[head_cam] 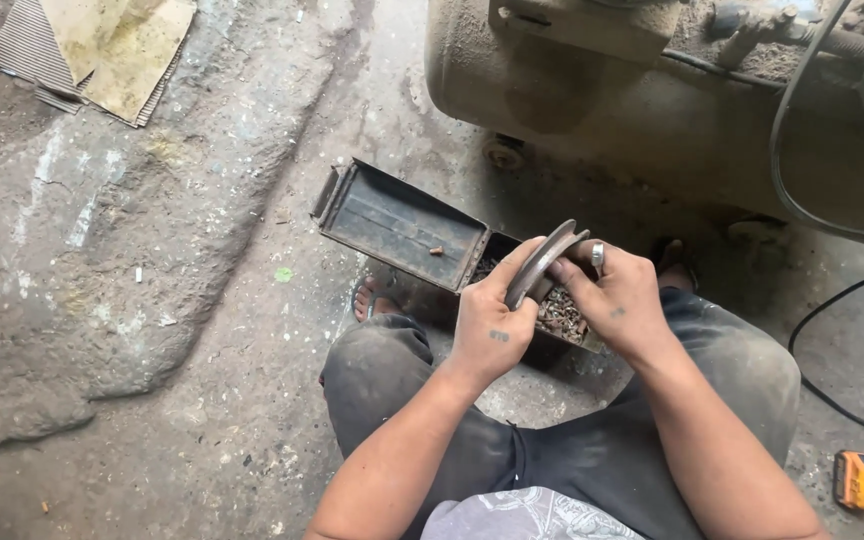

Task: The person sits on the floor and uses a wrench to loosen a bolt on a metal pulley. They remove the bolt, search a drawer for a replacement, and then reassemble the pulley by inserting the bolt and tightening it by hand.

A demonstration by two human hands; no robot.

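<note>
A curved grey metal piece (544, 262), shaped like a grooved pulley rim, is held edge-on between both hands above an open metal box. My left hand (490, 322) grips its lower end with thumb and fingers. My right hand (620, 296), with a ring on one finger, holds its upper end. The dark metal box (512, 250) sits on the ground between my knees and holds several small rusty nuts and bolts (562, 312). Its hinged lid (402, 224) lies open to the left with one small piece on it.
A large dusty tank-like machine (672, 100) with black hoses stands just behind the box. A black cable (832, 300) runs along the floor at right. An orange tool (860, 480) lies at lower right. Torn cardboard (102, 50) lies at top left on the rough concrete floor.
</note>
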